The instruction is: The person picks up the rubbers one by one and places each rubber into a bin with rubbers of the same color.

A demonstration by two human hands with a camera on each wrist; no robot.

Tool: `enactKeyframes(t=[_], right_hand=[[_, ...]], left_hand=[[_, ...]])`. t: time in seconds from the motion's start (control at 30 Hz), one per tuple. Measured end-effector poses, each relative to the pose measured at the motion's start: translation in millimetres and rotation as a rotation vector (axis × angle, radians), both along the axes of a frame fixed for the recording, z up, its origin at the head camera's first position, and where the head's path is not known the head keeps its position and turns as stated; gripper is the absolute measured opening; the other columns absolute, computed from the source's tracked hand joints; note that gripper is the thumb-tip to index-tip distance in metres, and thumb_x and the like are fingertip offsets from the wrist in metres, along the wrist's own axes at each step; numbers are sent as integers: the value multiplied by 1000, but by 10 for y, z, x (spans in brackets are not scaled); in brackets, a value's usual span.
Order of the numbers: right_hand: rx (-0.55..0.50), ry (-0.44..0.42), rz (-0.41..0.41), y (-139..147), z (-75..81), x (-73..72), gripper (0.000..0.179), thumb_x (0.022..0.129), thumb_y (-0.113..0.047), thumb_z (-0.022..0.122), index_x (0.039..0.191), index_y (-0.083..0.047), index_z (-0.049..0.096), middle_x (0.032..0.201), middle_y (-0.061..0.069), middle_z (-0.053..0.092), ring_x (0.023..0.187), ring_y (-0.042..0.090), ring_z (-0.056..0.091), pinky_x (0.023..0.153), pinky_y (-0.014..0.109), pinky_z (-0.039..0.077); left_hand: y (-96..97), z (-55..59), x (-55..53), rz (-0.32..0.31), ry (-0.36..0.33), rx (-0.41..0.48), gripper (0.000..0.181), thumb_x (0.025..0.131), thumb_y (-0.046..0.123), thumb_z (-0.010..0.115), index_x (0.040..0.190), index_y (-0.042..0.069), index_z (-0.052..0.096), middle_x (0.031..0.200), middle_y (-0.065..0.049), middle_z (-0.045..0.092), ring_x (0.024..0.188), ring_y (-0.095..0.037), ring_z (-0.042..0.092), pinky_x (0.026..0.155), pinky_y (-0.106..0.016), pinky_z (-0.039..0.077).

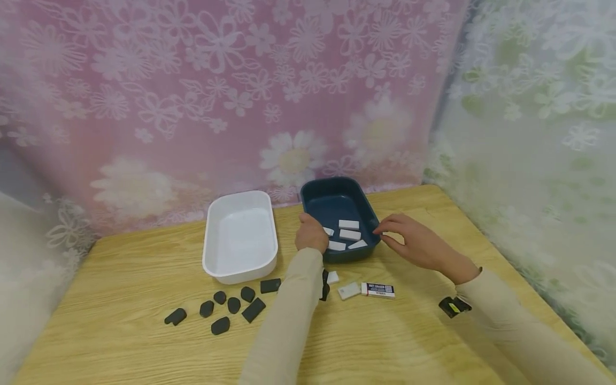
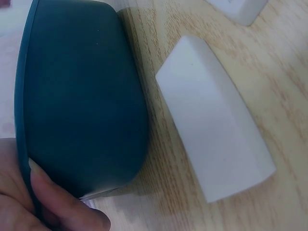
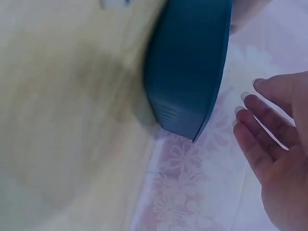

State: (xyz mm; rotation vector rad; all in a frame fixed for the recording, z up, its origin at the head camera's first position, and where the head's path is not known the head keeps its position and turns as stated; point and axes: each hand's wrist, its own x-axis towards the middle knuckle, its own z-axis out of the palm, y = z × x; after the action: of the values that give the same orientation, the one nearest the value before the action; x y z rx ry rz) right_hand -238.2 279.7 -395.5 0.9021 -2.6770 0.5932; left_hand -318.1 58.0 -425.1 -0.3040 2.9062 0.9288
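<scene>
At the left rim of a dark blue plastic tray (image 1: 332, 207), my left hand (image 1: 310, 233) grips the edge, thumb outside the wall in the left wrist view. Several white erasers (image 1: 349, 235) lie inside the tray's near half. My right hand (image 1: 417, 243) is beside the right rim with its fingers loosely extended; the right wrist view shows a gap between its fingertips and the tray wall (image 3: 187, 67). A white block-shaped eraser (image 2: 216, 120) lies on the table close to the tray in the left wrist view.
A white tray (image 1: 240, 230) stands to the left. Several small black pieces (image 1: 220, 325) lie before it, partly near my left sleeve. In front of the blue tray are a white eraser (image 1: 349, 291) and one in a printed sleeve (image 1: 377, 290). A floral curtain (image 1: 216, 107) hangs behind the table.
</scene>
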Motion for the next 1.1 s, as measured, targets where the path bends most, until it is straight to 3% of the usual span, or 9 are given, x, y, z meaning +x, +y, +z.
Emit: enactKeyframes(t=[0.13,0.3,0.4,0.53,0.77,0.97,1.1], right_hand=[[-7,-77,24,-22,-76,129,19,92,-8,64,111,-10,67,106,1,60,96,15,58,80,39,49],[58,-331,65,-115,-234,276,25,94,-22,62,115,-8,65,108,-1,58,89,11,57,75,33,50],[102,-404,98,-186,-335,313,27,90,-25,67,112,-8,67,103,-3,57,85,10,55,74,30,48],[132,-350,123,-242,-394,339,21,85,-19,73,103,-10,69,94,-8,55,79,6,50,70,26,45],[141,-301,93,-277,-361,403,18,83,-14,75,100,-9,72,90,-8,56,77,5,51,68,27,46],[137,-267,67,-277,-351,456,16,83,-14,74,99,-9,71,88,-8,55,75,5,49,65,26,45],[108,-300,39,-236,-315,484,17,85,-14,73,101,-10,71,90,-8,55,77,6,50,66,26,45]], left_hand=[[-55,29,-14,-1,3,-1,47,84,14,69,116,0,37,94,-20,68,86,-33,67,72,-44,53],[-106,37,-27,7,1,1,47,85,14,69,117,0,37,96,-20,67,87,-34,66,72,-44,53],[-120,24,-48,16,-6,9,48,85,13,69,118,0,37,96,-20,67,87,-34,66,72,-44,53],[-105,-11,-84,14,-19,23,50,84,13,69,120,0,37,93,-19,67,85,-34,66,70,-43,53],[-80,-34,-94,3,-15,18,53,84,13,70,123,-1,36,92,-18,68,84,-33,67,70,-44,53],[-70,59,3,6,-10,41,56,82,11,72,123,-1,35,90,-19,67,83,-34,67,69,-43,53],[-36,91,63,-2,-5,62,52,82,10,71,119,0,36,88,-20,67,81,-34,67,68,-44,53]])
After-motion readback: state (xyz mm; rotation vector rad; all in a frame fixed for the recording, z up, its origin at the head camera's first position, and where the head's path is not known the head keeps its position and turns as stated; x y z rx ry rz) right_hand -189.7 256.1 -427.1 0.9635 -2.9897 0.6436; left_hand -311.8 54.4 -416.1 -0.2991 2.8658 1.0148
